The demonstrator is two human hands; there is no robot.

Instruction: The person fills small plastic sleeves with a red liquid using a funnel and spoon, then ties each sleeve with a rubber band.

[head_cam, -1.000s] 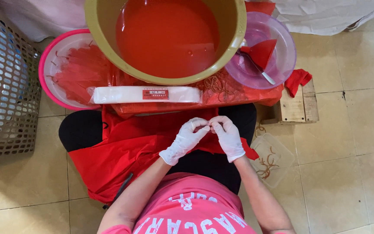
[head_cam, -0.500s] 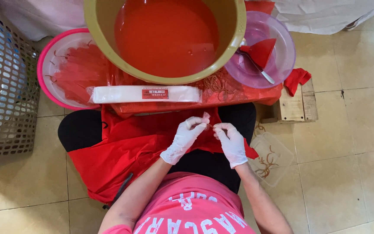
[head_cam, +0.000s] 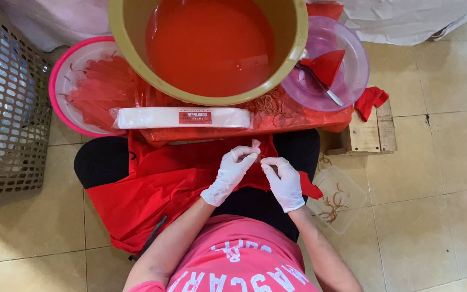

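Beige floor tiles [head_cam: 439, 216] run under everything, and a person in a pink shirt sits on them with a red cloth [head_cam: 152, 189] spread over the lap. Taking the big yellow-green basin [head_cam: 212, 48] of red liquid as the landmark: its far rim is cut off by the top edge, and its near side hides part of whatever it stands on. Just left of the basin a pink-rimmed bowl [head_cam: 63, 108] holds reddish see-through bags, hard to tell apart. Just right of it a clear purple dish [head_cam: 352, 59] carries a red scoop. Directly below the basin lies a long white packet [head_cam: 152, 117] with a red label, and a tangle of rubber bands [head_cam: 274, 105] sits on red plastic beside it.

Below the packet, well under the basin, both gloved hands meet over the lap. The left hand [head_cam: 228, 176] pinches a small pale pink bit of plastic [head_cam: 255, 144] between closed fingers [head_cam: 244, 154]; only its tip sticks up above them, the rest is hidden. The right hand [head_cam: 285, 181] has thumb and forefinger pressed together just beside it, on something too thin to make out.

Lower right of the basin a clear tub [head_cam: 336, 197] holds more bands; far left stands a lattice basket [head_cam: 6, 108], partly cut off.
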